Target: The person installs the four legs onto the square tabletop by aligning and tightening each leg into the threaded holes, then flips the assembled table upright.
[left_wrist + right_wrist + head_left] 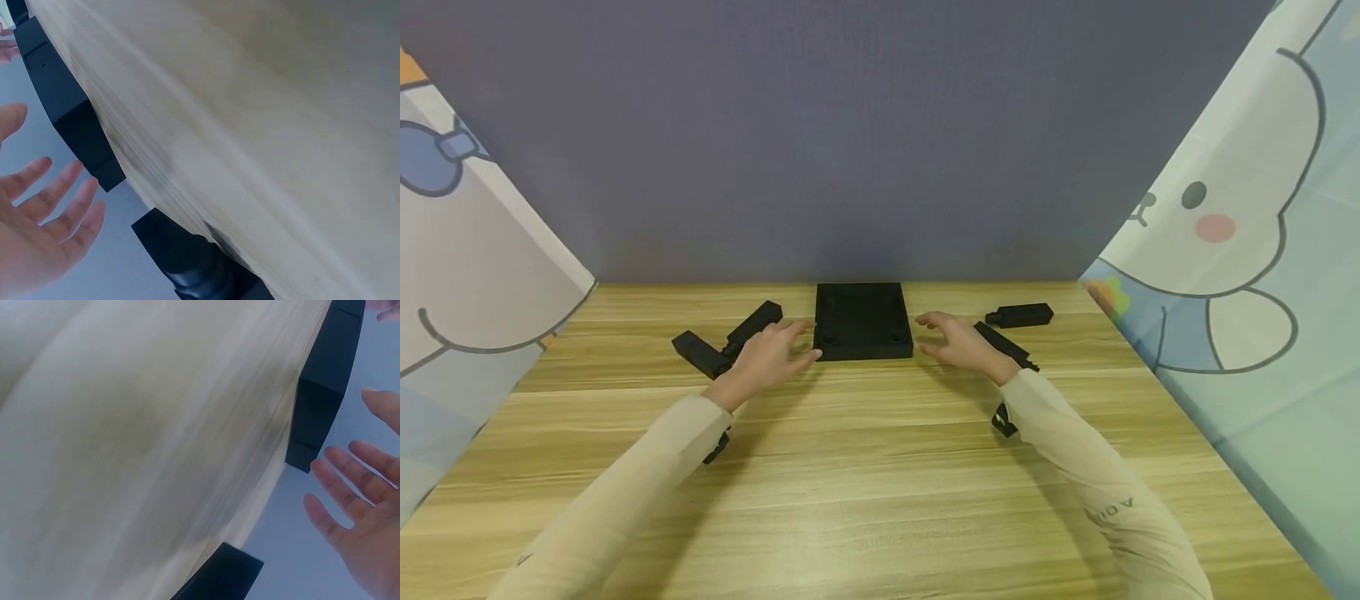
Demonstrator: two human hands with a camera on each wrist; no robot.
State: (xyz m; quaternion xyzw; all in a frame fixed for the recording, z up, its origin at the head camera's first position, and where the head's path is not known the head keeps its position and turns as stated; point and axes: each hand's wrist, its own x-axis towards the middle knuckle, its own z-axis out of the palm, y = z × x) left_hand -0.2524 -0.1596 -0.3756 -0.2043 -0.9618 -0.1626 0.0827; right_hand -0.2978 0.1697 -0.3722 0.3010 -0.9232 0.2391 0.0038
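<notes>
A square black tray-like block [861, 321] with round features near its corners lies at the table's back middle. My left hand [767, 357] is at its left side, fingers spread and slightly bent. On the other side my right hand [958, 342] faces it, fingers apart. Both wrist views show the palms turned toward the black block [75, 112] with nothing in them. Whether the left fingertips touch the block, I cannot tell. Beside the left hand lie two black bar-shaped pieces [700, 353]. A similar black bar [1003, 343] lies partly behind the right hand.
Another black bar [1021, 315] lies at the back right. Small black pieces show partly under the left sleeve [717, 448] and beside the right sleeve [1003, 420]. A grey panel [850, 150] rises behind the wooden table [865, 483], with cartoon-printed cloth [1247, 208] at both sides.
</notes>
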